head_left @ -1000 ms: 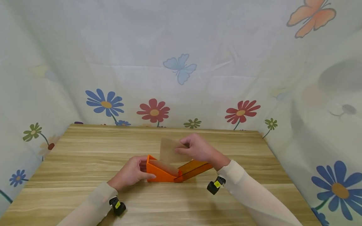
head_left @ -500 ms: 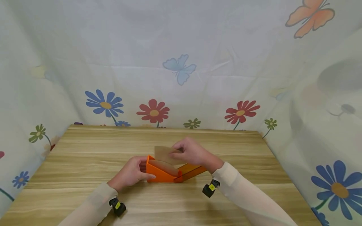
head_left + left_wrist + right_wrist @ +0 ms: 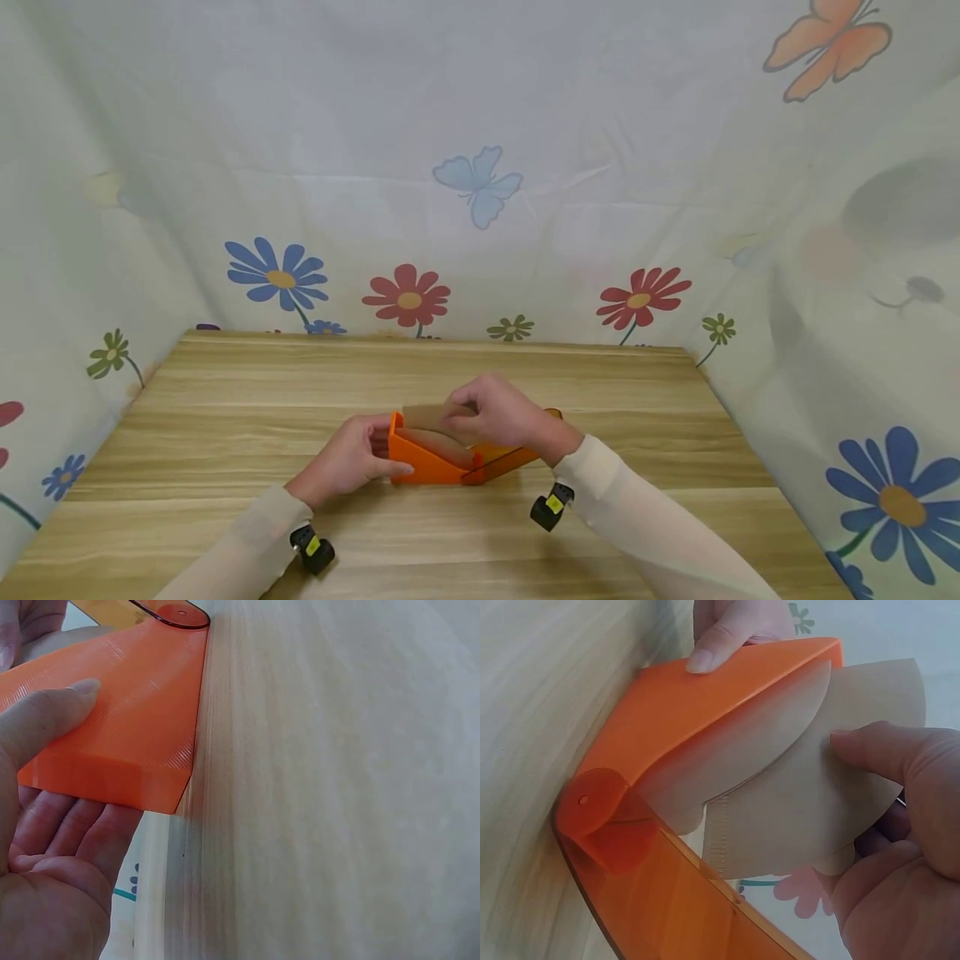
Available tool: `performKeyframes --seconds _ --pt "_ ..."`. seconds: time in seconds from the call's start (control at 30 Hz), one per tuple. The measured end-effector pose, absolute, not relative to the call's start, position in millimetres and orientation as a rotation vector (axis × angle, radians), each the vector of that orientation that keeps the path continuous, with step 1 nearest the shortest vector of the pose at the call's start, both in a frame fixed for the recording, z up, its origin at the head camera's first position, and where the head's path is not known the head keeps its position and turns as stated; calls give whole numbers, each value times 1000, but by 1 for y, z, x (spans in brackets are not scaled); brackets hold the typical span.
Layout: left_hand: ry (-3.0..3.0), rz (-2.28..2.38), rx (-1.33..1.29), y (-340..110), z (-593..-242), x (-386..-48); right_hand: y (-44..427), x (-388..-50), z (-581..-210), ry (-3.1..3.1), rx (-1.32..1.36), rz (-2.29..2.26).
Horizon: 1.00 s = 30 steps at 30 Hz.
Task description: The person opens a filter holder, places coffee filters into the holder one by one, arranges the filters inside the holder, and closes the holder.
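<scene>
An orange box (image 3: pixel 427 463) stands on the table, its see-through amber lid (image 3: pixel 512 460) swung out to the right on a hinge. My left hand (image 3: pixel 347 458) grips the box's left end, thumb on the near side (image 3: pixel 112 720) and fingers at the back. Between thumb and fingers my right hand (image 3: pixel 498 414) pinches a thin brown paper piece (image 3: pixel 780 817), which has a toothed lower edge and stands partly above the box. Another brown paper (image 3: pixel 742 739) lies inside the box. In the right wrist view the hinge (image 3: pixel 583 800) shows at the lower corner.
The wooden table (image 3: pixel 262 375) runs back to a white cloth (image 3: pixel 337 208) printed with flowers and butterflies, which also hangs at both sides. A black wrist camera (image 3: pixel 312 550) is strapped at the left sleeve, another (image 3: pixel 552 507) at the right sleeve.
My right hand has moved left and down with the brown paper, which now sits lower against the box. My left hand and the box have stayed in place.
</scene>
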<state>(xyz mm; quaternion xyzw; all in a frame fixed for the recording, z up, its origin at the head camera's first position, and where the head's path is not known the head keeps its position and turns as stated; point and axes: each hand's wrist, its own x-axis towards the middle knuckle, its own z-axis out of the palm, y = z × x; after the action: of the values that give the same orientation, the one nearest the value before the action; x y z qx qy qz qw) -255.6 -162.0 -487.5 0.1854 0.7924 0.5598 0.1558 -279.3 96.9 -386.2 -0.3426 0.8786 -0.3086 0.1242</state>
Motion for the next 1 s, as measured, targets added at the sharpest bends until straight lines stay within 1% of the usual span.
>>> performKeyframes --seconds 0.43,0.8,1.0 --pt "2244 1628 504 -161 -484 -253 91 -275 -397 2554 -949 -865" --pt "2268 1616 491 -160 -483 -252 91 -270 -398 2488 -894 -788" --pt "2274 1612 494 -160 -484 -252 89 -268 -398 2452 -947 -703"
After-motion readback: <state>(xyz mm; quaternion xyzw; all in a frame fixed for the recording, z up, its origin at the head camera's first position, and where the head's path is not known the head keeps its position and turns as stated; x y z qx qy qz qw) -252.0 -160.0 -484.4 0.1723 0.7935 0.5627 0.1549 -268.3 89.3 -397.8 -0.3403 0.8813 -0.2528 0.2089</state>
